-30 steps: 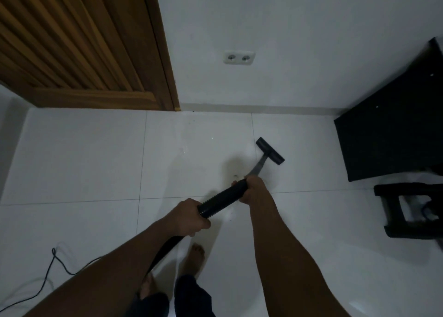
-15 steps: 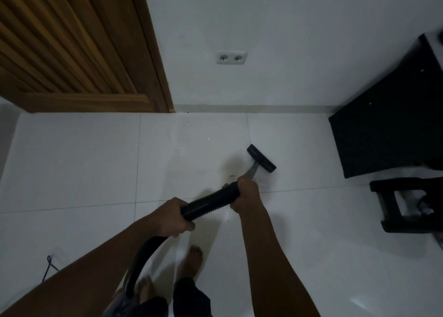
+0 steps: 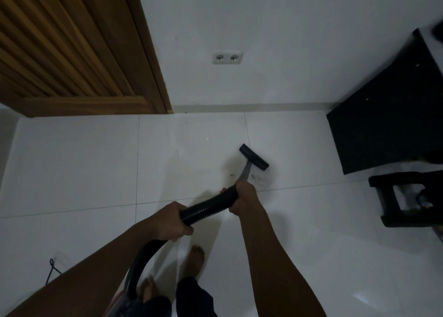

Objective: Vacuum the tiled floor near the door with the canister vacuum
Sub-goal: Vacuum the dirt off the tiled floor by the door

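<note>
Black nozzle point(image 3: 254, 160) lies beyond right hand's point(image 3: 242, 198) grip.

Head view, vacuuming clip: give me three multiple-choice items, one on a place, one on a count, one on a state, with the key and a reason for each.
1. Where is the floor nozzle?
A. On the white tiles near the wall
B. On the black mat
C. Against the wooden door

2. How many sockets does the wall outlet have?
A. One
B. Two
C. Four

3. How is the ribbed hose held?
A. Left hand only
B. Lying loose on the floor
C. Both hands gripping it

Key: 1 A, the nozzle sits on tiled floor, clear of mat and door. 2 B, two round sockets show side by side. 3 C, the left hand and right hand both close around it.
</note>
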A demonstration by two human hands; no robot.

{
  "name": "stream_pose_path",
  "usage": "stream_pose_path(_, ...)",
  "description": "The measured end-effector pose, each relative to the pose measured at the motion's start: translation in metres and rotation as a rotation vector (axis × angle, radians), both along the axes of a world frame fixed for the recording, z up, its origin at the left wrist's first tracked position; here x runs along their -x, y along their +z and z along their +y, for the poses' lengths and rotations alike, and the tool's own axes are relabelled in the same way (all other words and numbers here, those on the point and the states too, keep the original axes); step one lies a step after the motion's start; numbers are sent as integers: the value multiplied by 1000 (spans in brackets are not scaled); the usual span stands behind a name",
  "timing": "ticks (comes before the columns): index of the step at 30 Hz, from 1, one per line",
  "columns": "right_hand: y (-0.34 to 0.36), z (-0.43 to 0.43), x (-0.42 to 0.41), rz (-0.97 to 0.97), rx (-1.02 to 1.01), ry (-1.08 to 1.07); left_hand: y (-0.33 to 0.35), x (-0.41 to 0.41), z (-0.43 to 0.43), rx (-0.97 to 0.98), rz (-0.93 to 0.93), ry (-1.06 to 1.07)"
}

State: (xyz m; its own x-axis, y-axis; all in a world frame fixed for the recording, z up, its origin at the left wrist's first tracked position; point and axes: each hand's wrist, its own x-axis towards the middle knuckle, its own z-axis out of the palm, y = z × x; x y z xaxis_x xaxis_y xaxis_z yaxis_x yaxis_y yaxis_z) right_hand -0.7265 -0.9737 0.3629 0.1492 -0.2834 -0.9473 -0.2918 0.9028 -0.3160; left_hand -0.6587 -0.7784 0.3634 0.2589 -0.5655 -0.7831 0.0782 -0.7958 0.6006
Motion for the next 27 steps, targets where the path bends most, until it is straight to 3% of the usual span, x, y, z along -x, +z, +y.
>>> stream_pose_path(6,-9,-9,-8,45,-5,7,-3,3,-7,-25,49,77)
stream_pose_path(13,-14,-13,21,19,-54,-139,-1,9,-16,-14,21,-18)
stream_pose_path(18,-10,-7,16,-13,-30,-129,-2,12,-13,-27,-1,22)
stream_pose_path(27,-14,23,41,-31,-85,-235,12,8,9,-37,-51,-119)
